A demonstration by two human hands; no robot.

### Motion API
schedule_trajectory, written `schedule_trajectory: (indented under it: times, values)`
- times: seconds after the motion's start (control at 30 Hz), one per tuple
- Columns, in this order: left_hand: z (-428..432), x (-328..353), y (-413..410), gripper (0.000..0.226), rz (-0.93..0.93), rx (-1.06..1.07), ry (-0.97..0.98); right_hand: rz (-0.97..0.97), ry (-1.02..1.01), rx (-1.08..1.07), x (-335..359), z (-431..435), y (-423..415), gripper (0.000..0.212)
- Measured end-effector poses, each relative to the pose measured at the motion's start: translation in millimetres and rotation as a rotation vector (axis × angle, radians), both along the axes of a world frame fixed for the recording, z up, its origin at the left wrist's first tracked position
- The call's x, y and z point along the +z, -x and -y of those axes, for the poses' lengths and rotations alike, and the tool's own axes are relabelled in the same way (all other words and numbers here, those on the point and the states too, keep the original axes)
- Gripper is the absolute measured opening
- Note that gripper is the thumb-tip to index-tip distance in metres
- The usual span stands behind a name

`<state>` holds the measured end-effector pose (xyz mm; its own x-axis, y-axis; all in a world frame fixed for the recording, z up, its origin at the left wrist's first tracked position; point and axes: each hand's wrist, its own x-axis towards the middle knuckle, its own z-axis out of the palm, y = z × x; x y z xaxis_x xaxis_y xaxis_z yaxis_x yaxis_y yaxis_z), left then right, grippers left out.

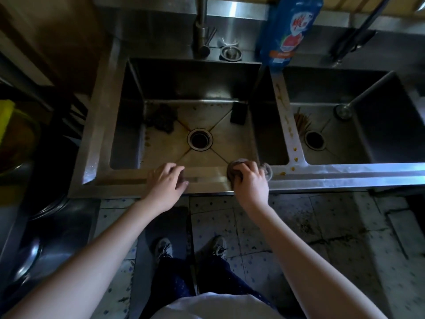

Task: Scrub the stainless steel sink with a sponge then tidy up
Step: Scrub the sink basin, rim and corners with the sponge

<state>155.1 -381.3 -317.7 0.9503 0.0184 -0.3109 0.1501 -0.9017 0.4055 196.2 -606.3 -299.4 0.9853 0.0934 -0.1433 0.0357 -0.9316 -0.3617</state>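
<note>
Now one sink point(322, 174), two hands on front rim: right hand point(251, 180) grips one sponge point(233, 170); left hand point(166, 180) rests loose.

The only writing is on the tall blue bottle point(289, 31) that stands at the back of the sink point(322, 173), between the two bowls. Its label has big white signs, not letters, on a blue patch, but they are too blurry to read. Under them is an orange strip with tiny print, too small to read.
</note>
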Motion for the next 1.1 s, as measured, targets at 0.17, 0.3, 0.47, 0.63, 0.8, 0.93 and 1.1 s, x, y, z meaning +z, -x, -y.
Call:
schedule_trajectory:
  times: [0.17,0.3,0.47,0.63,0.8,0.93,1.1]
  values:
    - [35,-3,-14,0.054,-0.035,-0.027,0.013,0.029,-0.001,0.139,-2,7,-1,0.030]
    - [57,-6,-24,0.057,-0.050,-0.035,0.009,0.054,-0.007,0.154,-5,36,-7,0.029]
    - [78,-11,-31,0.055,-0.046,-0.036,-0.045,0.091,0.021,0.083,-9,95,-19,0.029]
    - [80,-11,-34,0.052,-0.062,-0.009,-0.073,0.103,0.019,0.023,-8,147,-31,0.028]
    - [87,-7,-33,0.053,-0.036,-0.012,-0.114,0.094,-0.005,-0.031,-8,139,-29,0.032]
    - [105,-4,-33,0.061,-0.013,-0.053,-0.079,0.080,-0.008,-0.006,-8,117,-22,0.032]
    - [119,-5,-31,0.062,-0.042,-0.109,-0.039,0.089,-0.030,0.075,-12,88,-14,0.030]
